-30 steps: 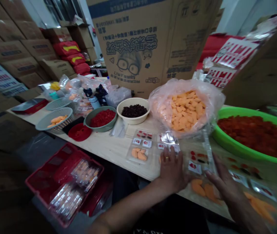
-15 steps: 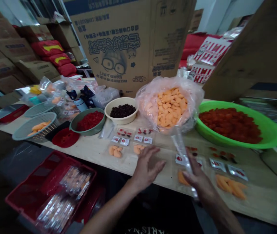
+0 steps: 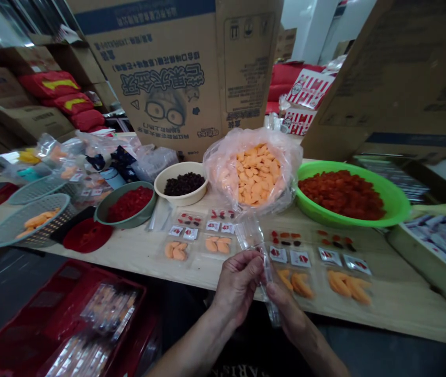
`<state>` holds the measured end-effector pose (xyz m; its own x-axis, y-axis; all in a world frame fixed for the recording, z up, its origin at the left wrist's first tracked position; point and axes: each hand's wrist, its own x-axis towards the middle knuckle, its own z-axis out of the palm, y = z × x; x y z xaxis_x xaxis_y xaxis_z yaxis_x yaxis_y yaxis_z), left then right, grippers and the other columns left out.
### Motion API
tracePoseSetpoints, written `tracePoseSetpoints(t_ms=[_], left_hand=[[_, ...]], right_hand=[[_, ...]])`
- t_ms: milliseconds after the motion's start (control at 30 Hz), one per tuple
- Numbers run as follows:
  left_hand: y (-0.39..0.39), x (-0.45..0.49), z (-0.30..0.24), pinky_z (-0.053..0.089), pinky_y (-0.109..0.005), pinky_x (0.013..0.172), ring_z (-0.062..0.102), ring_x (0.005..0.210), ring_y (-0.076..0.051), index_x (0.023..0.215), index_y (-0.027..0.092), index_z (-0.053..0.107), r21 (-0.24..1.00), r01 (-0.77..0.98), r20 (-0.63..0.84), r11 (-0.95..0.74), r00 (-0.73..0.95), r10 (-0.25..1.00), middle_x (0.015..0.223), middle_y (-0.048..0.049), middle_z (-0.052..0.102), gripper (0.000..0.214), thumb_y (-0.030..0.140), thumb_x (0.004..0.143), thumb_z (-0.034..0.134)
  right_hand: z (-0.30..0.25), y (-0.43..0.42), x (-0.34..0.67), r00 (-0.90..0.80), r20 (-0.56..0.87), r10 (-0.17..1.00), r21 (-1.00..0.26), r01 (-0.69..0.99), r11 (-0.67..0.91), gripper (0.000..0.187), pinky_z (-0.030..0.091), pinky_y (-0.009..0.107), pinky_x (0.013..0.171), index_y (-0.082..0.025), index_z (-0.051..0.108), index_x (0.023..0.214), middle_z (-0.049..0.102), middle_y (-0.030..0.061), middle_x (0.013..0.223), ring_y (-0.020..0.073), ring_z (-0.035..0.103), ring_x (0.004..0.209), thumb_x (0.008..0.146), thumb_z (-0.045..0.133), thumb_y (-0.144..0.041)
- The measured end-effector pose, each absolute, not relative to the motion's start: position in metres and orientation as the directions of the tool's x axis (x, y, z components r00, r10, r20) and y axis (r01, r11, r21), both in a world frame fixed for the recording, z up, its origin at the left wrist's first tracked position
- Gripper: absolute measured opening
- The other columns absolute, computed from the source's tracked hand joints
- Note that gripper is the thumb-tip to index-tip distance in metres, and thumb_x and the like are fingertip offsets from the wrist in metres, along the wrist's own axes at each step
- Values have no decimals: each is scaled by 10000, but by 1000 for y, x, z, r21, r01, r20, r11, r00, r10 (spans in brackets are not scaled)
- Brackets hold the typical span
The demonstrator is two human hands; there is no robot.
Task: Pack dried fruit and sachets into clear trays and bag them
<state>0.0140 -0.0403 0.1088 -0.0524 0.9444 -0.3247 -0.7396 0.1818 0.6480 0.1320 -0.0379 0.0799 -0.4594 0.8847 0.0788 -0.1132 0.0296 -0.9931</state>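
My left hand point(image 3: 238, 283) and my right hand point(image 3: 283, 306) meet at the table's front edge, both closed on a clear plastic tray stack point(image 3: 255, 246) that tilts up and away from me. On the wooden table point(image 3: 136, 251) behind my hands lie several filled clear trays point(image 3: 215, 235) with orange slices, small sachets and red and dark pieces. A plastic bag of orange slices point(image 3: 255, 168) stands just beyond them.
A green basin of red fruit point(image 3: 350, 195) sits at the right, a cream bowl of dark fruit point(image 3: 181, 183) and a grey-green bowl of red pieces point(image 3: 126, 204) at the left, with mesh baskets point(image 3: 26, 225). A red crate point(image 3: 66, 319) stands below. Large cardboard boxes point(image 3: 176, 68) line the back.
My left hand has lifted off the table and joined my right on the clear tray stack, which now stands raised between them. The view has shifted to the right.
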Motion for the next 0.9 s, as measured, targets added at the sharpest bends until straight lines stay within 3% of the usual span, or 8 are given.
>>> tracePoseSetpoints(t_ms=[200,333,433,533,733,900], left_hand=[[-42,9,113,396,-182,644,490,644,-70,810,124,700,811,-570,-161,129,-5,987,710,4,585,271,365,789,822],[-41,2,120,447,-215,748,547,748,-104,868,128,698,751,-641,-122,158,100,987,801,-20,599,248,355,827,789],[-41,3,125,486,-257,854,602,902,-148,906,129,708,673,-726,-126,140,75,989,984,-64,640,227,328,829,787],[-40,8,126,511,-252,846,620,989,-169,948,140,710,638,-757,-169,141,42,985,1086,-80,654,246,330,820,799],[-31,21,118,484,-158,635,586,641,-67,838,129,710,557,-802,-291,214,53,955,746,9,660,355,266,609,945],[-27,36,111,466,-177,589,568,582,-70,808,124,712,577,-783,-335,235,35,941,714,3,667,400,303,555,966]], right_hand=[[79,-28,139,-469,98,878,-995,-33,93,729,238,520,1233,-290,339,1576,369,60,1605,308,297,1491,935,488,-605],[73,-20,143,-445,132,885,-989,-2,147,776,183,532,1242,-305,254,1603,275,45,1650,301,208,1525,919,547,-528],[71,-16,141,-415,162,895,-986,-28,166,771,208,521,1237,-313,248,1604,326,41,1629,296,253,1511,917,533,-516],[75,-13,140,-356,182,917,-976,49,213,754,182,512,1246,-305,290,1592,325,37,1628,299,240,1514,912,554,-497],[86,-18,148,-456,150,878,-988,-37,149,758,131,499,1258,-300,252,1605,269,20,1653,273,202,1528,944,507,-569],[87,-30,158,-440,103,892,-984,-175,27,794,136,479,1260,-303,297,1593,317,19,1633,277,207,1527,914,495,-665]])
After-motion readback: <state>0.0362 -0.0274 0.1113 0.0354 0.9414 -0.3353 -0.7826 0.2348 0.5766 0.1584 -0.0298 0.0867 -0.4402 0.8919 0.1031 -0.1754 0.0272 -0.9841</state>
